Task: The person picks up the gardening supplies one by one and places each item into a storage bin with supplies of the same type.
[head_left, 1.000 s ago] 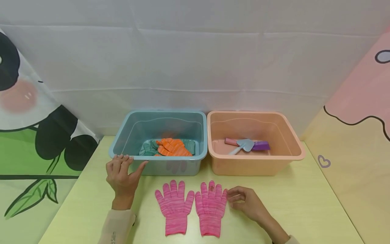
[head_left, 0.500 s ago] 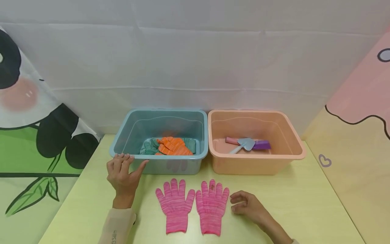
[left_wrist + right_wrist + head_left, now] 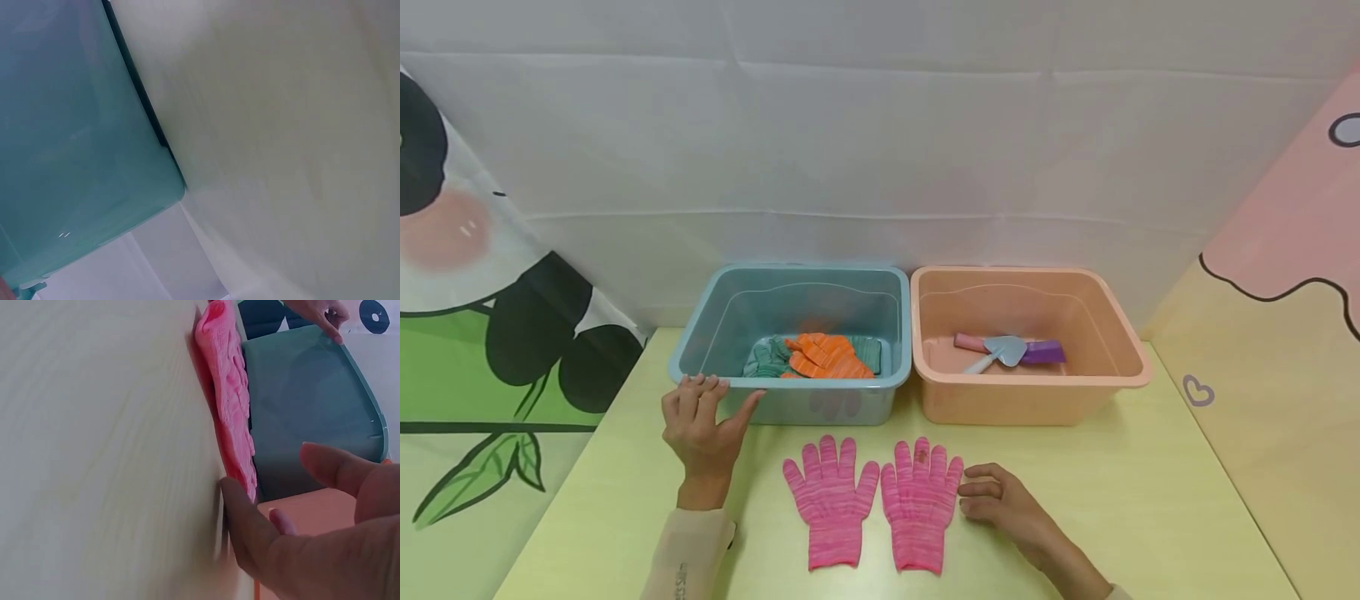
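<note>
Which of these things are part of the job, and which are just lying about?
Likely in the job:
two pink knitted gloves, by the right grip
blue rectangular plastic bin, held by the left grip
orange and green knitted gloves inside it

Likely just lying about:
peach rectangular plastic bin
pale-blue, white-handled trowel
purple tool, seemingly pink-handled

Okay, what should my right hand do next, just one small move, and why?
Probably pinch the nearer pink glove, lying flat, by its edge: your right hand is right beside it, holding nothing, while your left hand is on the blue bin.
</note>
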The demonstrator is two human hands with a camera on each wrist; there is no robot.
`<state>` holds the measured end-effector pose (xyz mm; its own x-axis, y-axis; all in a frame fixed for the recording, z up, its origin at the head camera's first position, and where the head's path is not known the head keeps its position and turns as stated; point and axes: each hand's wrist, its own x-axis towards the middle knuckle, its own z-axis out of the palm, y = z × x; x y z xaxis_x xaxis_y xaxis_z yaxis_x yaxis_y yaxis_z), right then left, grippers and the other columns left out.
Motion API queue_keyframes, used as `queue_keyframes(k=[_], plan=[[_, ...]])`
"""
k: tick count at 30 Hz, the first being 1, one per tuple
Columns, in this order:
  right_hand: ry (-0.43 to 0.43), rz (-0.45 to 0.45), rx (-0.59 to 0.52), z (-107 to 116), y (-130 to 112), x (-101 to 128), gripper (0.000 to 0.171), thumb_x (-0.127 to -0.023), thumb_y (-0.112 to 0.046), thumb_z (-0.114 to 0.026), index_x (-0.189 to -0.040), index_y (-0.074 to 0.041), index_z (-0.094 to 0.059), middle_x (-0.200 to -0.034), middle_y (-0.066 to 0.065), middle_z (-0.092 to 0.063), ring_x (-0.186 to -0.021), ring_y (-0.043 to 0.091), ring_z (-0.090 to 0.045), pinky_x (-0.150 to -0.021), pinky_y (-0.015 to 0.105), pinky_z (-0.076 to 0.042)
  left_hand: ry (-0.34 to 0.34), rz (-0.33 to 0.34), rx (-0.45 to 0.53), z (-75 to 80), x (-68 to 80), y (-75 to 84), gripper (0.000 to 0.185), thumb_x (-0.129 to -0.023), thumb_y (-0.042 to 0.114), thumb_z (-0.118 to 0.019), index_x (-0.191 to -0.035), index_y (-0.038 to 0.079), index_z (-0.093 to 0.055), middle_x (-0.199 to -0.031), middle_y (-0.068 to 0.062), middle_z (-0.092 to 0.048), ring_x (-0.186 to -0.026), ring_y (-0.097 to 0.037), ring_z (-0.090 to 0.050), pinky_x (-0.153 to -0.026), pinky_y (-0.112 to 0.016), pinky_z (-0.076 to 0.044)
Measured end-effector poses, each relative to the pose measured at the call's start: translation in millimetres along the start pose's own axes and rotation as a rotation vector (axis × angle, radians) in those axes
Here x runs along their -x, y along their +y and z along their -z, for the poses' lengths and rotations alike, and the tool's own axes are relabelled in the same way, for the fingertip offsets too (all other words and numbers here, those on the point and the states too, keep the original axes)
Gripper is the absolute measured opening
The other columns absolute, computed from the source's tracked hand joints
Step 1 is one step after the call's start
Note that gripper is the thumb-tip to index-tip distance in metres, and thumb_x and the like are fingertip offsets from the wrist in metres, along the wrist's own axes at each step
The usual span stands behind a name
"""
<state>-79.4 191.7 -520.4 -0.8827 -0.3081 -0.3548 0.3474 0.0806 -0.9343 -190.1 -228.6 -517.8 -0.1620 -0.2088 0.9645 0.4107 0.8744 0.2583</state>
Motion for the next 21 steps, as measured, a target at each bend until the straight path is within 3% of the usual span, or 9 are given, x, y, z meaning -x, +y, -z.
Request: queue_keyframes(k=[10,15,21], plan=[[0.019,0.001,-0.055,-5.4,-0.6,-1.8,0.046,-0.097,0.006,-0.068,-0.136,0.015,-0.046,-0.128,0.023,-0.07,-0.107,0.015,-0.071,-0.089,0.028,-0.06,-0.004,-0.002,-0.004,0.1,-0.8,1.0,0.073,-0.09,0.067,-0.074,-0.09,-0.006,-0.077,-0.088,-0.024,-0.072,-0.084,-0.046,-0.062,-0.114,-0.019,-0.041],[0.047,0.025,-0.086,-12.1,-1.0,-4.9,0.046,-0.096,0.007,-0.067,-0.136,0.015,-0.046,-0.123,0.02,-0.072,-0.104,0.016,-0.072,-0.087,0.027,-0.059,0.004,0.001,-0.003,-0.1,-1.5,1.2,0.073,-0.089,0.066,-0.075,-0.089,-0.006,-0.077,-0.087,-0.024,-0.072,-0.083,-0.046,-0.062,-0.114,-0.019,-0.042],[0.089,0.03,-0.122,-24.6,-3.4,-8.7,0.055,-0.094,0.009,-0.065,-0.141,0.014,-0.037,-0.12,0.02,-0.069,-0.099,0.019,-0.072,-0.089,0.033,-0.062,-0.001,0.0,-0.01,0.4,-2.3,1.4,0.073,-0.09,0.067,-0.074,-0.089,-0.006,-0.077,-0.088,-0.024,-0.073,-0.083,-0.046,-0.062,-0.113,-0.018,-0.041]])
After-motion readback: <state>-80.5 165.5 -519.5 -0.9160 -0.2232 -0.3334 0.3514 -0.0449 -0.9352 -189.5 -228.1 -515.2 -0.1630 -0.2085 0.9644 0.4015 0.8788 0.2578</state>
